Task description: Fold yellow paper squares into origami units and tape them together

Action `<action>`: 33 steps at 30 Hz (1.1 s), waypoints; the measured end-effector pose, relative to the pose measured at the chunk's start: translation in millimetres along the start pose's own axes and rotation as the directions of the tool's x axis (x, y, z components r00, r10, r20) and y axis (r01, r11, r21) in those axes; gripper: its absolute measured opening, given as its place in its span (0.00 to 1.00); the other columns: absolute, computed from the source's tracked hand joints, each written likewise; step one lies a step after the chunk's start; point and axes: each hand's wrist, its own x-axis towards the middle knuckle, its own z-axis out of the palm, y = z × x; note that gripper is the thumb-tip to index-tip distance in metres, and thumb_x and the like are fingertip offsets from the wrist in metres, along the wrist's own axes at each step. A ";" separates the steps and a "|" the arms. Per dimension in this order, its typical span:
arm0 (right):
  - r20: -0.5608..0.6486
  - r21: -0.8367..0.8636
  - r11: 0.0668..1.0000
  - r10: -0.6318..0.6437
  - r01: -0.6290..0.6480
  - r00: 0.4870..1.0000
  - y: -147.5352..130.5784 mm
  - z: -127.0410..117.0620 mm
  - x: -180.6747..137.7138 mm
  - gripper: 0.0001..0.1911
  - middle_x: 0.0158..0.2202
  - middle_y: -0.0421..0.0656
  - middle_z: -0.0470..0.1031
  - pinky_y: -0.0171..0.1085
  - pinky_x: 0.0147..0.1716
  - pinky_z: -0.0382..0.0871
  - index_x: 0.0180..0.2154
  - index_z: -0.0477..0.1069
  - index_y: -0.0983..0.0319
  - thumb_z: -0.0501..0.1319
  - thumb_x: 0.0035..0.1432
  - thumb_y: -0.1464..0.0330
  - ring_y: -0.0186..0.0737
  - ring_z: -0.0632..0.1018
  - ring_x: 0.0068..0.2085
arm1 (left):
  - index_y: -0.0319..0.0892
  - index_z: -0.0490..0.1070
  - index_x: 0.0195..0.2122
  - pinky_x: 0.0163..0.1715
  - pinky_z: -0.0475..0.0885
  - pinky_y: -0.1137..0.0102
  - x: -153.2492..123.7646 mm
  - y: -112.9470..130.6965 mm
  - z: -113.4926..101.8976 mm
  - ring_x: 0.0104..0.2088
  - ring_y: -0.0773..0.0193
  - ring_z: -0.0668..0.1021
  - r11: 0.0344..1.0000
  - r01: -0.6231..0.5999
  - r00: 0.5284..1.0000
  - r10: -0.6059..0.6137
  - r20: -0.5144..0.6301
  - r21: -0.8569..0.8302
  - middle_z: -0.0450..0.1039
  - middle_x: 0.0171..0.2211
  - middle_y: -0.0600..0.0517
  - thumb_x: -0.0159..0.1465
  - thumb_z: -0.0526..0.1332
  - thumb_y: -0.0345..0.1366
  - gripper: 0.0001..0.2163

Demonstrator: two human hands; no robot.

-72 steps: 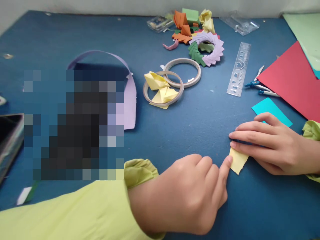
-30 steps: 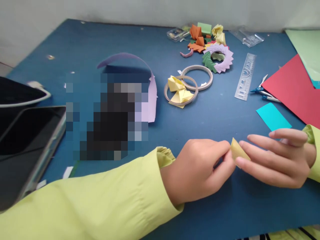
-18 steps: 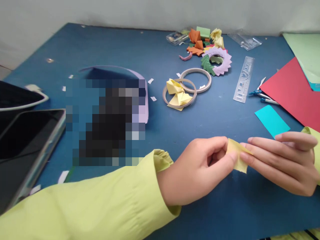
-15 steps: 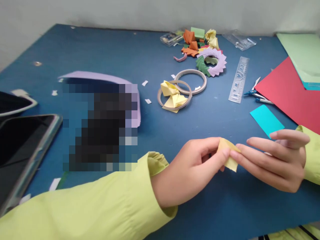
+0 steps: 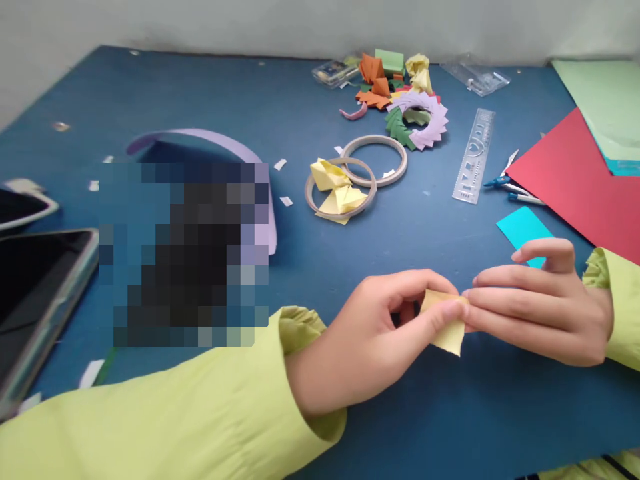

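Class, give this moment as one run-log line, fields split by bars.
left hand: pinching yellow paper | right hand: at paper's edge, grip unclear | beyond: blue card, clear ruler

Wall (image 5: 280,27) and table (image 5: 430,427), viewed obliquely from above. The wall is plain and pale grey and spans the upper margin. The table has a flat, dark blue top; its far edge runs along the lower limit of the visible wall, nearly level but dipping slightly toward the right. One corner lies at upper left, from which the left edge slants toward the viewer; a short stretch of the near edge shows at lower right. Small round metal fittings (image 5: 61,126) are set near the borders, and faint pale scuffs (image 5: 426,193) mark the surface. Illumination is diffuse, with soft-edged shadows.
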 end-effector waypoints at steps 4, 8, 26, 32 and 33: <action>-0.027 0.004 0.999 0.039 -0.039 0.999 0.3 -0.3 -1.4 0.11 0.32 0.37 0.78 0.41 0.40 0.58 0.38 0.71 0.62 0.51 0.65 0.75 0.31 0.76 0.36 | 0.40 0.70 0.28 0.19 0.65 0.77 1.0 -0.8 -0.7 0.20 0.71 0.68 1.000 -0.028 0.999 0.027 -0.033 -0.005 0.68 0.21 0.55 0.62 0.56 0.34 0.08; -0.009 0.017 0.996 0.083 -0.082 0.997 1.0 -2.5 2.4 0.07 0.31 0.36 0.78 0.41 0.38 0.58 0.38 0.70 0.62 0.54 0.64 0.74 0.29 0.76 0.34 | 0.39 0.70 0.28 0.18 0.65 0.78 1.5 -0.4 -1.3 0.20 0.71 0.67 0.999 -0.037 0.999 0.038 -0.026 0.025 0.68 0.20 0.55 0.62 0.56 0.35 0.08; 0.108 0.205 0.964 0.152 -0.172 0.982 3.8 2.6 6.1 0.12 0.37 0.44 0.78 0.40 0.44 0.63 0.45 0.66 0.66 0.59 0.62 0.67 0.31 0.77 0.37 | 0.37 0.69 0.24 0.18 0.61 0.78 0.5 -0.8 -0.6 0.20 0.73 0.64 0.995 0.086 0.996 -0.087 -0.016 -0.045 0.64 0.18 0.56 0.60 0.58 0.37 0.10; 0.131 0.355 0.906 0.195 -0.230 0.972 0.2 0.1 11.5 0.06 0.34 0.43 0.79 0.38 0.42 0.63 0.41 0.68 0.67 0.58 0.62 0.71 0.29 0.78 0.35 | 0.38 0.68 0.22 0.17 0.61 0.79 1.1 -0.2 -0.1 0.19 0.73 0.65 0.995 0.091 0.995 -0.090 0.038 -0.048 0.65 0.18 0.56 0.60 0.58 0.35 0.10; 0.127 0.359 0.905 0.194 -0.227 0.973 0.3 -0.5 11.9 0.06 0.34 0.43 0.79 0.38 0.42 0.63 0.40 0.69 0.67 0.58 0.62 0.71 0.29 0.78 0.35 | 0.38 0.69 0.23 0.17 0.61 0.79 1.5 0.4 0.1 0.19 0.73 0.65 0.995 0.086 0.996 -0.084 0.043 -0.048 0.65 0.17 0.56 0.60 0.58 0.34 0.10</action>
